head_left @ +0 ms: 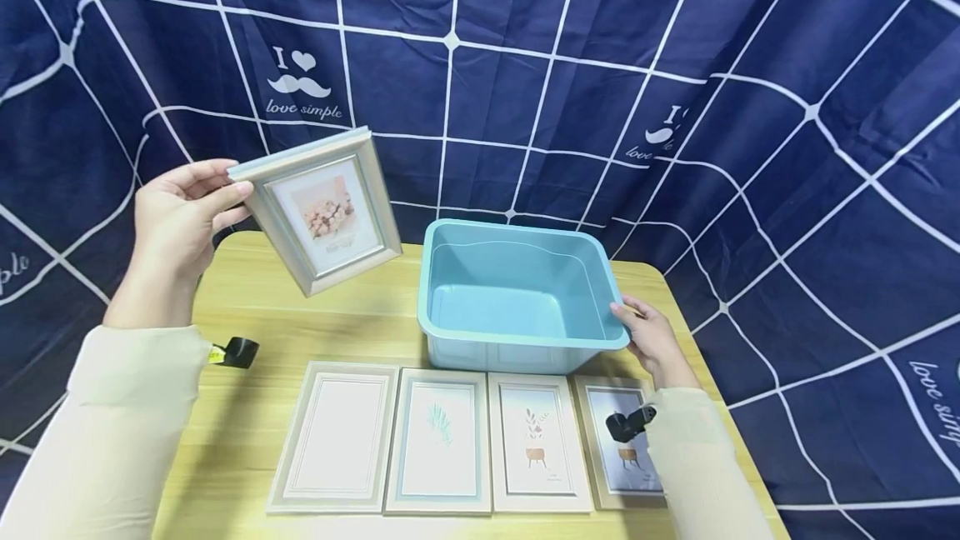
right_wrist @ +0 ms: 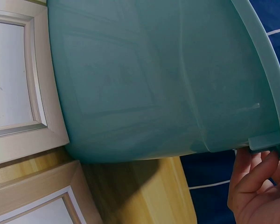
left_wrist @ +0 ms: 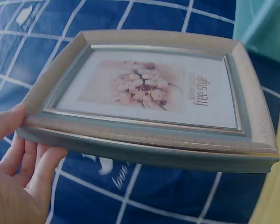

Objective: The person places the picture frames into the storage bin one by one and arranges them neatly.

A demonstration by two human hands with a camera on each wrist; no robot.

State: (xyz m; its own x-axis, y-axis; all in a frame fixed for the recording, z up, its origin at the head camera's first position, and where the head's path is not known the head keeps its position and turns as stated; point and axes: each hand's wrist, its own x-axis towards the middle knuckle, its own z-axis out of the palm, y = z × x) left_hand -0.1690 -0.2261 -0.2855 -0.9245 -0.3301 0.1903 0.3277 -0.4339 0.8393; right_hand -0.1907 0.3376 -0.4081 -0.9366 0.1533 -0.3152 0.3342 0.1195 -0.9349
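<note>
My left hand (head_left: 180,219) pinches a picture frame (head_left: 324,211) by its upper left corner and holds it tilted above the table's left part. Pink flowers show in its picture, and the left wrist view has the thumb on the face of the frame (left_wrist: 154,147) with the fingers beneath. At the right, my right hand (head_left: 651,338) grips the rim of a blue plastic tub (head_left: 517,338) near its front right corner. In the right wrist view the fingers (right_wrist: 259,179) curl under that rim. Inside the tub, only its bare floor and walls show.
Before the tub several frames lie in a row: a blank-looking one (head_left: 337,440), one with a green leaf (head_left: 438,440), and two with potted plants (head_left: 534,444) (head_left: 622,448). They rest on a wooden table (head_left: 247,307). A dark blue checked curtain (head_left: 510,98) hangs behind.
</note>
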